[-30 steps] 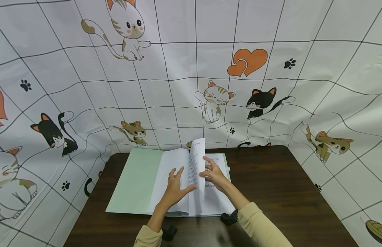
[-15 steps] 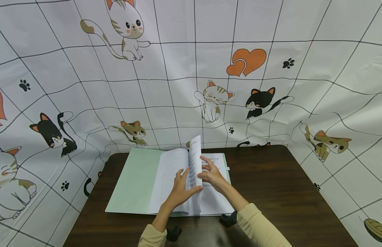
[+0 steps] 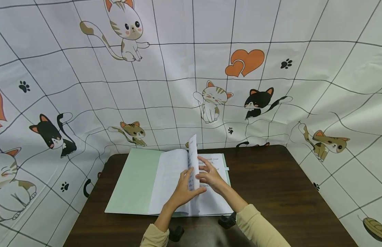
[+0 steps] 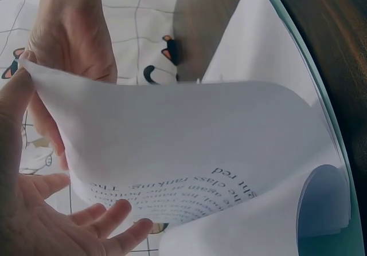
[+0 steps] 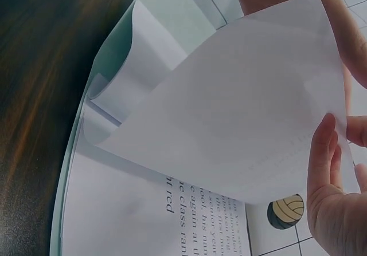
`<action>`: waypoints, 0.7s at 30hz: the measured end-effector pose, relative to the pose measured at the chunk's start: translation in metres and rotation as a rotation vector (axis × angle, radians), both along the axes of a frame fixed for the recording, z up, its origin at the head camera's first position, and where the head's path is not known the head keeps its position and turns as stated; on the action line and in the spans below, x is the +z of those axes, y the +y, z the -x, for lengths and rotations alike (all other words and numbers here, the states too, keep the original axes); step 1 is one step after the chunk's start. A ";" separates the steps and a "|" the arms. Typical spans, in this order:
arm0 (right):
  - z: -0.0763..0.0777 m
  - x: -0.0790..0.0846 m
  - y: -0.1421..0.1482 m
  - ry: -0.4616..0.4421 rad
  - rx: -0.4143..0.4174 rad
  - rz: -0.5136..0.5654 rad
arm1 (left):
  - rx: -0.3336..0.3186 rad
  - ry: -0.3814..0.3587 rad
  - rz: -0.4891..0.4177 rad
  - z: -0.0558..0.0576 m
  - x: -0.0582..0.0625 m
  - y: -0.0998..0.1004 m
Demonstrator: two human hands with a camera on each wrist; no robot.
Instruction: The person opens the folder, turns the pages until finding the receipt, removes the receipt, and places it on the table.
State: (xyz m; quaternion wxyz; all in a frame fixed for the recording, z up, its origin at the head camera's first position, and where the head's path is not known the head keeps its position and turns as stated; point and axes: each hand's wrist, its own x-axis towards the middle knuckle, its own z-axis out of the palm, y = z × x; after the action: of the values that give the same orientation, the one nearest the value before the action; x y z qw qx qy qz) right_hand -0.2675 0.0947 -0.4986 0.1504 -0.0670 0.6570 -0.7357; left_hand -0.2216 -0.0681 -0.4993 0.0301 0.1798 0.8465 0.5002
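Observation:
A printed booklet in a pale green cover [image 3: 133, 181] lies open on the table. One page [image 3: 193, 154] stands up from the middle, its free edge curving in the left wrist view. My right hand [image 3: 211, 176] pinches that page near its outer edge; fingertips press one face in the right wrist view. My left hand [image 3: 183, 192] is on the page's left side, fingers spread apart, with its thumb [image 4: 16, 93] at the near corner. Flat sheets [image 3: 167, 181] lie to the left, and a printed page [image 3: 214, 199] lies flat to the right.
A dark wooden table [image 3: 259, 185] carries the booklet. A white curtain [image 3: 166, 65] with cartoon cats hangs behind and along both sides. A small tab [image 3: 227, 168] sticks out from the booklet's right edge. Black wrist devices [image 3: 227, 221] sit beneath the wrists.
The raised page has swung left and now stands more edge-on. My right hand has moved slightly left with it, and my left hand has moved right, up against the page.

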 end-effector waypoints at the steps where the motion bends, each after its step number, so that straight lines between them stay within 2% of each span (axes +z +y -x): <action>1: 0.000 0.000 0.000 0.002 0.001 0.000 | -0.007 0.006 -0.003 0.000 0.000 0.000; 5: -0.001 0.001 -0.001 0.006 0.003 -0.004 | -0.015 -0.001 -0.019 -0.001 0.002 0.002; 14: -0.003 0.000 0.000 0.031 0.039 0.011 | -0.025 0.060 0.027 -0.001 0.002 0.006; 21: -0.004 0.000 0.000 -0.012 0.063 0.075 | -0.027 0.080 0.003 0.000 0.004 0.005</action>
State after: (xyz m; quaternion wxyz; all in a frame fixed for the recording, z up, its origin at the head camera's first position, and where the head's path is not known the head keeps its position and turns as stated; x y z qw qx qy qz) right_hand -0.2631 0.0945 -0.4986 0.1748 -0.0891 0.6257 -0.7550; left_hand -0.2213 -0.0631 -0.4951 0.0031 0.2109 0.8452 0.4911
